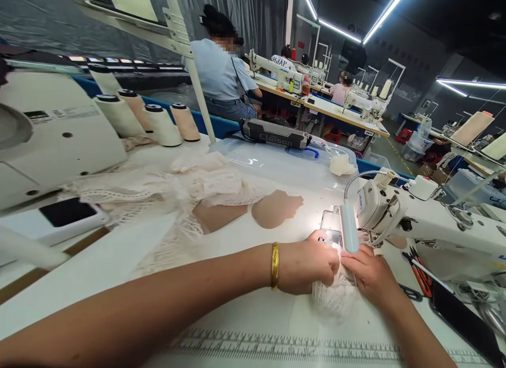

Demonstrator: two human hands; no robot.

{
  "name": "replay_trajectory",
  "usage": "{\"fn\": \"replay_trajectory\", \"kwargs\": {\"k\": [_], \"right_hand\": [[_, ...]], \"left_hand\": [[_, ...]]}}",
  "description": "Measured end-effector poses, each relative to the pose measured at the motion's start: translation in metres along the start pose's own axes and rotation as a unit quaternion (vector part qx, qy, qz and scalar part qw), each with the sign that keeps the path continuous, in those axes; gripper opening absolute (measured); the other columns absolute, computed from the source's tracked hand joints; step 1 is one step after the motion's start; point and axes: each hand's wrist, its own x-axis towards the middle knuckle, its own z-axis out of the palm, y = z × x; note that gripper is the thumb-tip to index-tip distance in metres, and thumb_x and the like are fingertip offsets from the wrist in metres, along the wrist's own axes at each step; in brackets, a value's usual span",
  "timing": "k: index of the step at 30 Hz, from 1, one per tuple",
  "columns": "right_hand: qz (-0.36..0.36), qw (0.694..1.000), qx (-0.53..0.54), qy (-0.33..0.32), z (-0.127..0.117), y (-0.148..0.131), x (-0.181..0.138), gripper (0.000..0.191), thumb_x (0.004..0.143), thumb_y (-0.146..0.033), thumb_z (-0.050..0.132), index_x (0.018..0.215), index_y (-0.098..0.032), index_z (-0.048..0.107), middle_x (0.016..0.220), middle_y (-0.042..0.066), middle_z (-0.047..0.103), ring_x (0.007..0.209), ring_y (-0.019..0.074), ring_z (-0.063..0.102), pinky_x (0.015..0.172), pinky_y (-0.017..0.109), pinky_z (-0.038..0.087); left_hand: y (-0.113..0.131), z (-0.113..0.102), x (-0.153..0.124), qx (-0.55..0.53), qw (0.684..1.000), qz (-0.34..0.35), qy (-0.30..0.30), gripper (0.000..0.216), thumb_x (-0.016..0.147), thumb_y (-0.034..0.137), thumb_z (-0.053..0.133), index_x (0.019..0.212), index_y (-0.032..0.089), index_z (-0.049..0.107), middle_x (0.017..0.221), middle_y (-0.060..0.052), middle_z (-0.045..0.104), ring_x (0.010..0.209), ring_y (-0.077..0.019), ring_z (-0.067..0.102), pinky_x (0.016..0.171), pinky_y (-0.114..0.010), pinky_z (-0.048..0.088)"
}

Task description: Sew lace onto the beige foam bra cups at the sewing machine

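My left hand (314,262), with a gold bangle (275,265) at the wrist, is closed on a piece of white lace fabric (331,299) beside the sewing machine's needle area. The fabric's fringed end hangs out below my knuckles. My right hand (369,273) lies on the same fabric from the right, its fingers stretched toward the presser foot. A small lamp (348,228) on a bendy neck lights this spot and partly hides the needle. The white sewing machine (427,215) extends to the right.
More white lace fabric (205,183) is heaped at left. Thread cones (164,125) stand behind it. A printed ruler (292,347) runs along the front edge. Red-handled scissors (421,276) and a black phone (464,318) lie at right. People sit at machines beyond.
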Motion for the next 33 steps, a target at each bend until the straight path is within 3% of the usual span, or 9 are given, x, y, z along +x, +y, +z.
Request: {"fn": "replay_trajectory", "kwargs": {"k": [4, 12, 19, 27, 33], "right_hand": [[0.026, 1.000, -0.012, -0.001, 0.004, 0.001, 0.000, 0.044, 0.086, 0.002, 0.043, 0.110, -0.023, 0.071, 0.100, 0.005, 0.074, 0.094, 0.0197, 0.062, 0.075, 0.027, 0.048], [0.078, 0.996, -0.048, -0.023, 0.008, 0.007, -0.007, 0.046, 0.082, -0.001, 0.045, 0.111, -0.027, 0.070, 0.109, 0.003, 0.073, 0.100, 0.0199, 0.061, 0.075, 0.025, 0.047], [0.048, 0.997, -0.057, -0.001, 0.008, 0.006, -0.006, 0.045, 0.081, 0.001, 0.044, 0.106, -0.026, 0.069, 0.099, 0.004, 0.073, 0.097, 0.0219, 0.060, 0.073, 0.028, 0.045], [0.051, 0.998, -0.047, -0.006, 0.007, 0.003, -0.004, 0.061, 0.074, 0.005, 0.043, 0.119, -0.028, 0.067, 0.109, 0.003, 0.073, 0.094, 0.0210, 0.063, 0.078, 0.028, 0.048], [0.068, 0.998, -0.001, -0.005, 0.001, 0.001, -0.003, 0.054, 0.087, 0.002, 0.039, 0.123, -0.028, 0.064, 0.113, 0.004, 0.071, 0.096, 0.0207, 0.063, 0.079, 0.030, 0.048]], "left_hand": [[-0.006, 0.005, -0.001, -0.017, 0.998, 0.026, 0.047, 0.030, 0.049, -0.006, 0.057, 0.065, 0.019, 0.059, 0.095, 0.000, 0.073, 0.072, -0.0165, 0.056, 0.087, -0.042, 0.032], [-0.013, 0.006, 0.001, -0.041, 0.995, 0.036, 0.088, 0.020, 0.060, 0.002, 0.061, 0.067, 0.020, 0.061, 0.091, 0.001, 0.072, 0.071, -0.0155, 0.055, 0.091, -0.041, 0.029], [-0.016, 0.003, 0.000, -0.061, 0.994, 0.042, 0.076, 0.022, 0.059, 0.000, 0.059, 0.066, 0.020, 0.060, 0.091, -0.001, 0.074, 0.073, -0.0175, 0.058, 0.089, -0.042, 0.028], [-0.020, 0.001, -0.001, -0.098, 0.990, 0.026, 0.097, 0.020, 0.058, 0.002, 0.059, 0.063, 0.021, 0.061, 0.091, 0.001, 0.074, 0.073, -0.0161, 0.059, 0.093, -0.040, 0.029], [-0.024, -0.001, 0.001, -0.028, 0.997, 0.016, 0.068, 0.018, 0.062, 0.001, 0.060, 0.061, 0.018, 0.053, 0.093, -0.001, 0.072, 0.077, -0.0175, 0.056, 0.089, -0.042, 0.027]]}}
